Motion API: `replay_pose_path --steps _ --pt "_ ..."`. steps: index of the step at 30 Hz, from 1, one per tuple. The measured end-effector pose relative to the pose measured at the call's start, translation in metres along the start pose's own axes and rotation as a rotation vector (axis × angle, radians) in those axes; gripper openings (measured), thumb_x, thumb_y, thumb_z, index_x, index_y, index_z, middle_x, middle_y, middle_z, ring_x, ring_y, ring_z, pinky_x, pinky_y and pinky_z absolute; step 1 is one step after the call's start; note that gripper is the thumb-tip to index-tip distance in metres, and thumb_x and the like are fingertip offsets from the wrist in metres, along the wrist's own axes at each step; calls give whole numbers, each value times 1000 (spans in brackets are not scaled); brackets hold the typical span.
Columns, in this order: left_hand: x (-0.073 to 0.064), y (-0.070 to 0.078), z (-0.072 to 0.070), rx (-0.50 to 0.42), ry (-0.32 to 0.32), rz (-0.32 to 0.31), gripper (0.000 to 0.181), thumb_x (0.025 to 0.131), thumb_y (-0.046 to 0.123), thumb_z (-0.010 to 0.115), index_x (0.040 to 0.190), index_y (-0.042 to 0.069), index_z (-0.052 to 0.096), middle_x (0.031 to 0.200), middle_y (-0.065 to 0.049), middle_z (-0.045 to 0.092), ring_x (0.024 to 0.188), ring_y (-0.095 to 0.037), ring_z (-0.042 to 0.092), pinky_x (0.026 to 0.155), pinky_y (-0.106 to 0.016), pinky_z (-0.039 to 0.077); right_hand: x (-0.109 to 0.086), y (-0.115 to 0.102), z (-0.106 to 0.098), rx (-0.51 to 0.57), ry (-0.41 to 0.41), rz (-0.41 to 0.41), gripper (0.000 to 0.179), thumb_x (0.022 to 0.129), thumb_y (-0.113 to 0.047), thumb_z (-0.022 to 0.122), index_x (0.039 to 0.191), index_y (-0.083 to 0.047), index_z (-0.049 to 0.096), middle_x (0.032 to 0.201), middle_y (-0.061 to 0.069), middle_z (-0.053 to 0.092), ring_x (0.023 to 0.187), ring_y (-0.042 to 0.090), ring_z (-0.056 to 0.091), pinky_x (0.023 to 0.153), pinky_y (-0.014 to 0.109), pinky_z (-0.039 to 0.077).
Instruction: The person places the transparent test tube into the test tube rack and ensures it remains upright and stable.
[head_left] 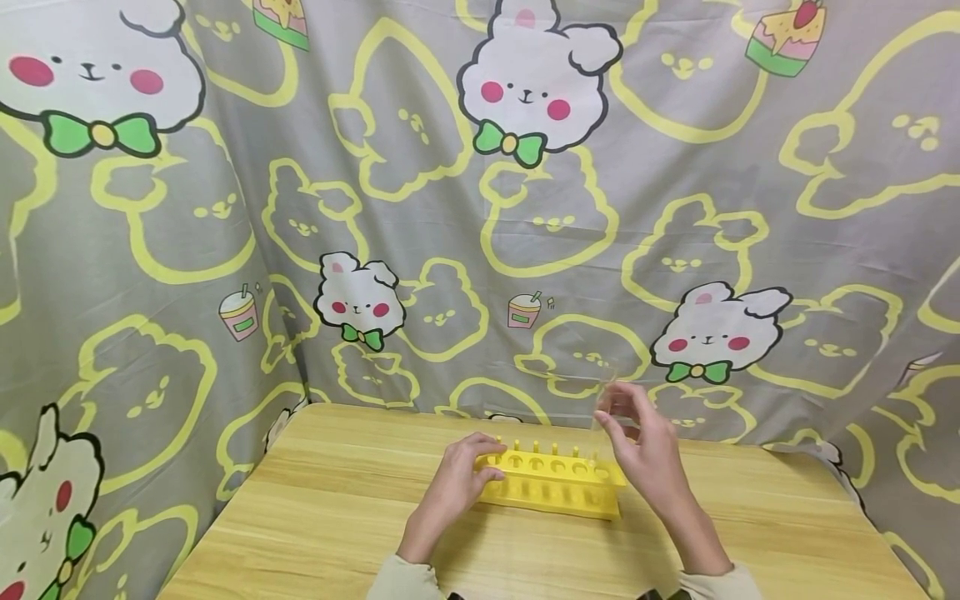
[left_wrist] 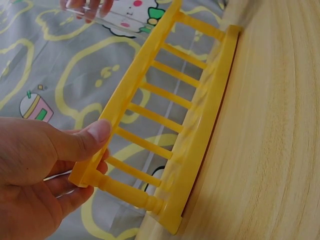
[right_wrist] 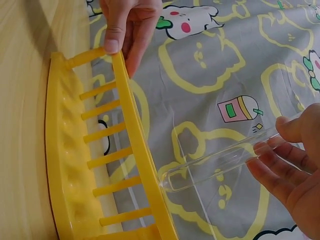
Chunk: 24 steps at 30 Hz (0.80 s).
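A yellow test tube rack [head_left: 547,500] stands on the table, with a row of round holes in its top plate and a row of pegs along the back. My left hand [head_left: 459,477] grips the rack's left end, thumb on the top plate [left_wrist: 131,86] and fingers around the edge. A clear test tube [right_wrist: 215,164] is pinched between the thumb and fingers of my right hand [head_left: 651,450]. The tube is tilted in the head view, its rounded lower end close by the top plate near the rack's right end. Whether it touches the plate, I cannot tell.
The wooden table [head_left: 322,492] reaches back to a grey curtain [head_left: 442,233] printed with white rabbits and yellow outlines. More of the curtain hangs at the left and right sides.
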<state>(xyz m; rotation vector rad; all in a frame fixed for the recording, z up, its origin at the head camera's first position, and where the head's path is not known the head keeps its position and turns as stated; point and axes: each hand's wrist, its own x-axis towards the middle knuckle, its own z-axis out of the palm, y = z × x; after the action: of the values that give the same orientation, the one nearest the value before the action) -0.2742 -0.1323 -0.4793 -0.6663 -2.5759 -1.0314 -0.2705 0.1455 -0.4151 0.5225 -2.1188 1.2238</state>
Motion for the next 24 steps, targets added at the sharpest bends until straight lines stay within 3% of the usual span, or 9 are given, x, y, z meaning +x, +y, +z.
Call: replay_pose_path --steps 12,24 --pt "0 1 -1 -8 -5 -8 34 84 8 82 117 -1 75 118 -12 71 114 -31 66 100 -43 56 0 -3 4 12 -10 -17 37 90 2 77 123 -1 60 100 0 68 94 21 72 73 15 59" --pt "0 0 -1 -1 -7 -6 34 84 8 82 117 0 75 120 -13 70 114 -32 66 101 -44 56 2 -4 11 19 -20 -30 38 90 3 76 124 -7 61 99 -1 68 94 19 71 73 19 61"
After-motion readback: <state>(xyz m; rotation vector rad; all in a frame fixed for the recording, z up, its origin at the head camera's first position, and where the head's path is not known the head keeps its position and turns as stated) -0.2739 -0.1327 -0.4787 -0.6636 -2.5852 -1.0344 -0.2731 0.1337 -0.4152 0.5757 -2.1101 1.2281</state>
